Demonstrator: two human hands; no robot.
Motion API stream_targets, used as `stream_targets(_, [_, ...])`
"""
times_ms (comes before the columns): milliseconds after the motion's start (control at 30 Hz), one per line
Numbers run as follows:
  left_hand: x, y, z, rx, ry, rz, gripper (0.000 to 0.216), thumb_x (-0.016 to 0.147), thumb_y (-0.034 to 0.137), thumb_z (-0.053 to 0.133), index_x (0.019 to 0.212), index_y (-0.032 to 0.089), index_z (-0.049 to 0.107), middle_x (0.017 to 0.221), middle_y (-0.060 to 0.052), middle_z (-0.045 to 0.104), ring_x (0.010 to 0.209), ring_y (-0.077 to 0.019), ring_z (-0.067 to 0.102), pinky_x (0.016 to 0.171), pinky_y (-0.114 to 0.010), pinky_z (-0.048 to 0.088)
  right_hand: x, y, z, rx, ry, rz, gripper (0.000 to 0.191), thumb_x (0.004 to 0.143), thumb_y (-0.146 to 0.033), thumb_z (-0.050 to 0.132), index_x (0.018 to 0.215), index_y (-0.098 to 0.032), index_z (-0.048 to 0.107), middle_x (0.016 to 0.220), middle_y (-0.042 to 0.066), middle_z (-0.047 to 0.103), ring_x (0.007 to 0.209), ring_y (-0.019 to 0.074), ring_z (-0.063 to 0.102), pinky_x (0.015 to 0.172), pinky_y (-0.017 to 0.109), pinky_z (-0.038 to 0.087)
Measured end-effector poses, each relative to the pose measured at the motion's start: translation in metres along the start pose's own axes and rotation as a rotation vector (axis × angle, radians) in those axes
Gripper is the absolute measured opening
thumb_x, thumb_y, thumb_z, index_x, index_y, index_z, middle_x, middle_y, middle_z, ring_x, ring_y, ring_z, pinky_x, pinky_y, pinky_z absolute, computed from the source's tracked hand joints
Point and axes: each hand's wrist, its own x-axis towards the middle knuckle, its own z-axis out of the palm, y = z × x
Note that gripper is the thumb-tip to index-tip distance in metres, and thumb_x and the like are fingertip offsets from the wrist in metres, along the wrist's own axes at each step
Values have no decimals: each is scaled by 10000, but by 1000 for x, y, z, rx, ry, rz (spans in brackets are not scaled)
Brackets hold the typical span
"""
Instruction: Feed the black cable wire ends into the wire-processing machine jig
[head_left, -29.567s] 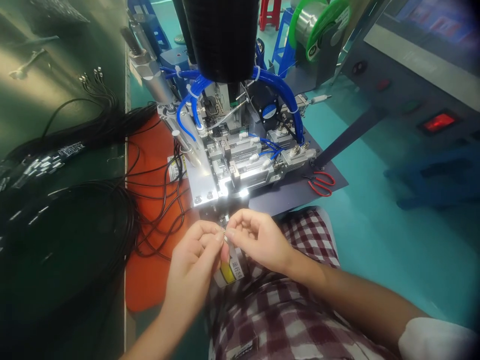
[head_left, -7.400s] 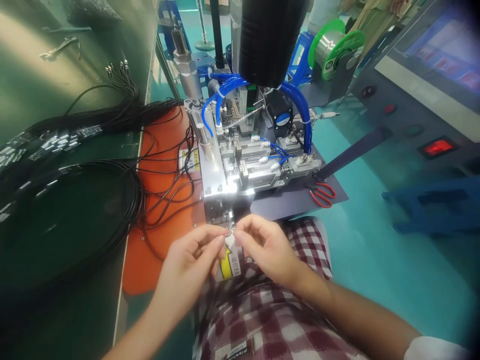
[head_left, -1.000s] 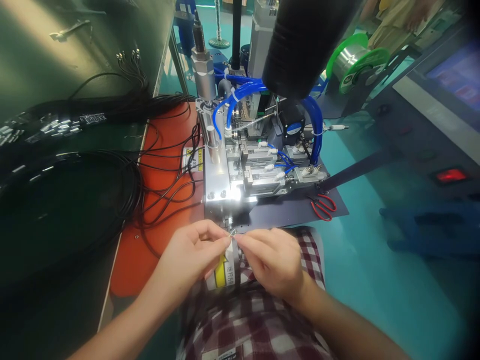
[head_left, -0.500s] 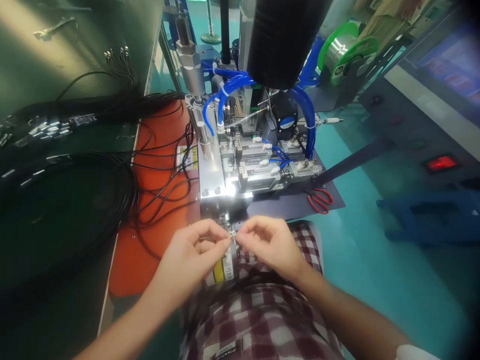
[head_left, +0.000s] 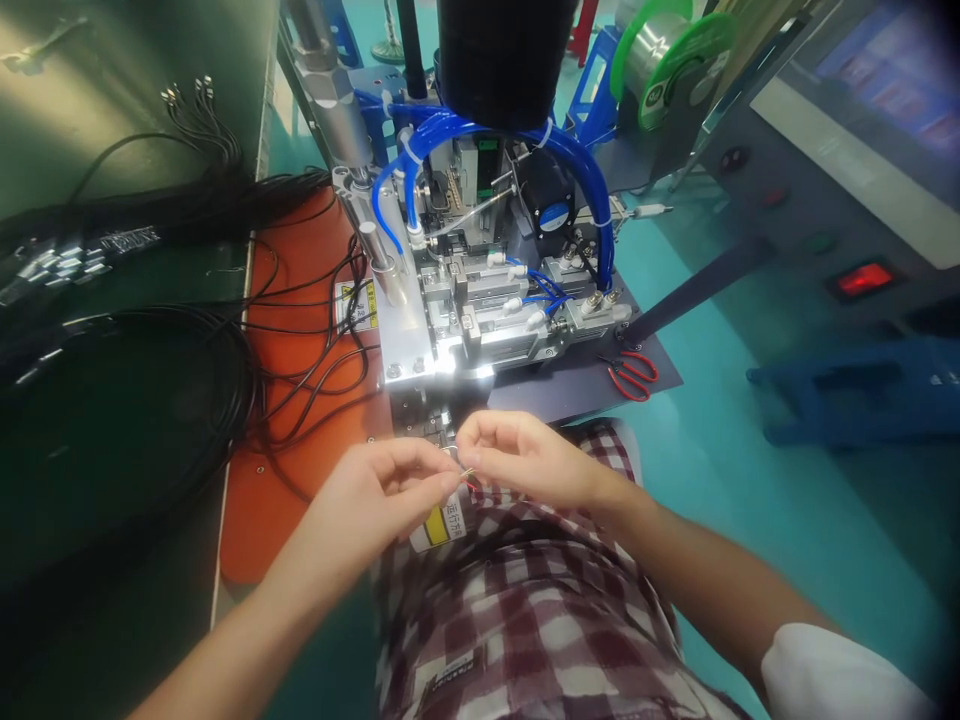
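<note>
My left hand (head_left: 390,490) pinches a few fine wires (head_left: 469,473) between thumb and forefinger. Their short ends, pale and reddish, stick out past the fingertips. My right hand (head_left: 529,460) is closed in a pinch just above and beside these ends, almost touching the left fingertips. What lies between its fingers is too small to make out. Both hands are in front of a bench machine (head_left: 487,320) with metal slides and blue air tubes (head_left: 607,230), above a lap in a checked apron (head_left: 525,620).
Black cables (head_left: 247,380) trail over an orange board (head_left: 255,500) at the left. Red-handled cutters (head_left: 634,377) lie on the machine's dark base plate (head_left: 585,380). A green spool of wire (head_left: 652,50) stands behind, and a control box (head_left: 795,210) with a lit red switch (head_left: 862,280) at the right.
My right hand has shifted slightly up and left over the left fingertips, and the wire ends now show below it. The camera view has moved, so the machine appears further left.
</note>
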Motion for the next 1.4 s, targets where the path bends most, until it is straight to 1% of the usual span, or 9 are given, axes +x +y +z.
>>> stream_targets(167, [2,-4,4,-54,58,-51,323,663,456,779,751,162,678,454,74,400,416,-46,308,411,-169,219,6,5,2,-67,6,-109,130,875,-261,614,813,-165,552,677,-39,531,592,87,453,557,226,368])
stream_targets(333, [2,-6,4,-120,156,-48,316,709,464,760,742,172,646,487,62,454,406,-44,321,417,-182,238,6,13,10,-45,283,-157,134,863,-279,637,814,-160,600,714,-15,584,606,92,501,556,229,394])
stream_targets(400, [2,-6,4,-137,161,-45,324,706,469,760,736,169,642,485,56,472,393,-42,319,413,-186,231,4,14,12,-51,316,-134,148,835,-296,672,812,-158,626,689,-18,589,560,82,473,506,222,356])
stream_targets(600, [1,-3,4,-154,148,-56,348,680,476,780,721,162,637,490,58,471,393,-37,308,415,-192,223,7,12,12,159,211,-2,336,714,-433,799,779,-150,630,574,-55,576,397,29,335,384,200,217])
stream_targets(767, [0,0,3,-152,129,-54,318,691,449,770,705,159,641,472,62,462,384,-32,304,428,-199,243,10,19,10,298,113,-22,354,711,-444,816,776,-140,648,576,-62,579,412,21,348,405,195,226])
stream_targets(900, [0,0,3,-167,97,-43,305,697,434,771,693,159,637,470,61,467,382,-32,320,431,-197,252,10,22,11,383,61,41,368,722,-445,816,766,-141,613,577,-71,551,420,18,333,417,197,199])
stream_targets(1133, [2,-4,-2,-119,-5,-60,286,722,425,768,716,160,661,454,59,463,376,-33,329,434,-194,208,8,16,7,224,-10,-42,381,803,-494,743,816,-148,585,632,-66,532,468,35,329,445,208,203])
stream_targets(1300, [2,-7,-6,-97,-82,-85,269,740,422,761,745,168,672,455,55,478,381,-36,335,465,-203,224,11,14,-1,121,-102,-106,326,859,-441,705,821,-138,591,695,-31,553,616,78,470,586,223,358])
stream_targets(1400, [2,-7,-5,-100,-55,-84,271,729,419,761,728,165,667,469,47,492,382,-37,336,462,-208,211,12,14,-2,116,-111,-131,296,878,-408,687,817,-138,583,732,-19,566,666,89,495,642,238,389])
